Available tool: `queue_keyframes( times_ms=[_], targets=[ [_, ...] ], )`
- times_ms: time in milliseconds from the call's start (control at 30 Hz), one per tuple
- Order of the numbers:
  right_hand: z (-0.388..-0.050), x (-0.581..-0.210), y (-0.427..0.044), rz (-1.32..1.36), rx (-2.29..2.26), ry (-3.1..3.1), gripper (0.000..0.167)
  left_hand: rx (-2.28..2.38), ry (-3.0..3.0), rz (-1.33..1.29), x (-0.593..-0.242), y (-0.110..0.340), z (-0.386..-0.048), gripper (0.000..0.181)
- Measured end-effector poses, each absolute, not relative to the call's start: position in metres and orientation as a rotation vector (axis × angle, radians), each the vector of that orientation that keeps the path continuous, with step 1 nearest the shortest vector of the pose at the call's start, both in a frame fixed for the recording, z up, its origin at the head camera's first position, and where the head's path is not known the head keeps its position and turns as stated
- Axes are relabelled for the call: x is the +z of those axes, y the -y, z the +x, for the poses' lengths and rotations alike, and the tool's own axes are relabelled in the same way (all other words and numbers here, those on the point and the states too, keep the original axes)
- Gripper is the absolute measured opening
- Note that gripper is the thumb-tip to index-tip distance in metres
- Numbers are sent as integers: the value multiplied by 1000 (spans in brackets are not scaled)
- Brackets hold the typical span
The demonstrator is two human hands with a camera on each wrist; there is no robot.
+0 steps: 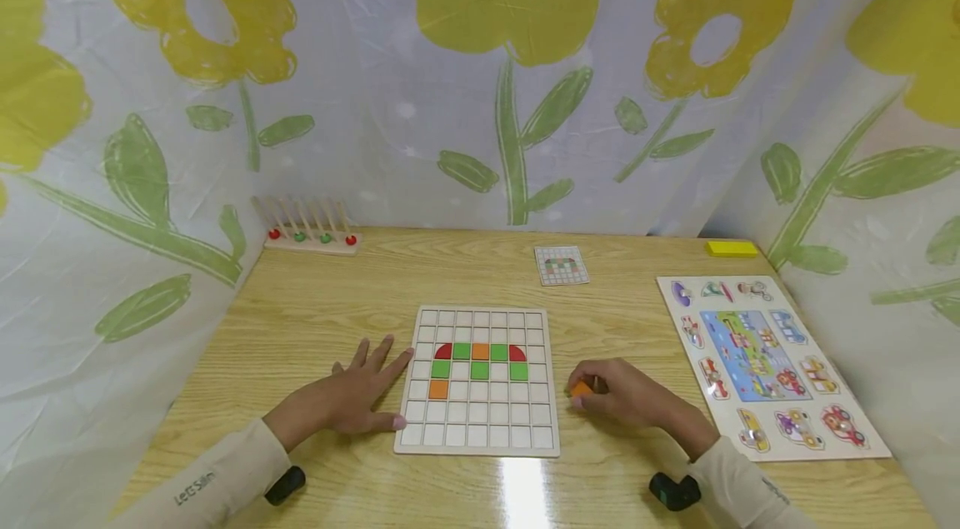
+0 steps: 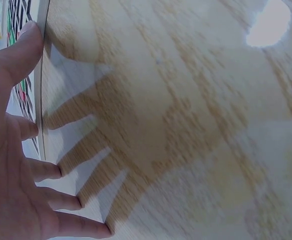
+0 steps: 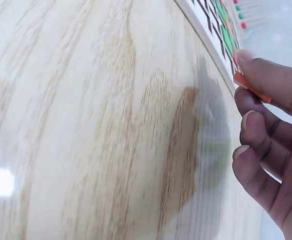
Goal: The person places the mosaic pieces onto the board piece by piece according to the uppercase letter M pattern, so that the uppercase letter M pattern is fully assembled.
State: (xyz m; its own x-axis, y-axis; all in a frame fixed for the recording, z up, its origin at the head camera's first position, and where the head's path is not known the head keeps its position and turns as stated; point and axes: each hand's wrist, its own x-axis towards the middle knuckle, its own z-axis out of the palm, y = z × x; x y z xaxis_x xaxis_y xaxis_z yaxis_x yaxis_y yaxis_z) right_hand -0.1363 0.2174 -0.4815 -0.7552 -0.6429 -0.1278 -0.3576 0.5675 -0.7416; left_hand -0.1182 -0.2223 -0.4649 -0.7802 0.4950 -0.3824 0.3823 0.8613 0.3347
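A white grid board [image 1: 478,436] with a wooden rim lies in the middle of the table. Red, green and orange tiles sit in its squares, forming an arch-like pattern, with one orange tile [image 1: 438,389] lowest at the left. At the board's left edge, my left hand [image 1: 360,391] is spread, its thumb and a fingertip touching the rim. My right hand [image 1: 618,391], just right of the board, pinches another orange tile [image 3: 251,88] between thumb and index finger. In the right wrist view its other fingers are curled loosely.
Behind the board lies a small pattern card [image 1: 562,266]. A peg stand with beads [image 1: 311,242] stands at the back left. On the right is a knobbed picture puzzle [image 1: 757,354], with a yellow block [image 1: 731,249] behind it. Curtains with painted flowers surround the table.
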Motion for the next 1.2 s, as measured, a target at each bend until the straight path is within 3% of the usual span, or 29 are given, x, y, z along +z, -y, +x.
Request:
queue_keyframes(
  times_ms=[667,1200],
  targets=[
    [-139,-475,-194,-856,-1041,-2394,30,326,-2567,636,-469,224,-120,99],
    [-139,-482,-172,-854,-1112,-2367,26,299,-2561,604,-469,223,-121,101]
  ],
)
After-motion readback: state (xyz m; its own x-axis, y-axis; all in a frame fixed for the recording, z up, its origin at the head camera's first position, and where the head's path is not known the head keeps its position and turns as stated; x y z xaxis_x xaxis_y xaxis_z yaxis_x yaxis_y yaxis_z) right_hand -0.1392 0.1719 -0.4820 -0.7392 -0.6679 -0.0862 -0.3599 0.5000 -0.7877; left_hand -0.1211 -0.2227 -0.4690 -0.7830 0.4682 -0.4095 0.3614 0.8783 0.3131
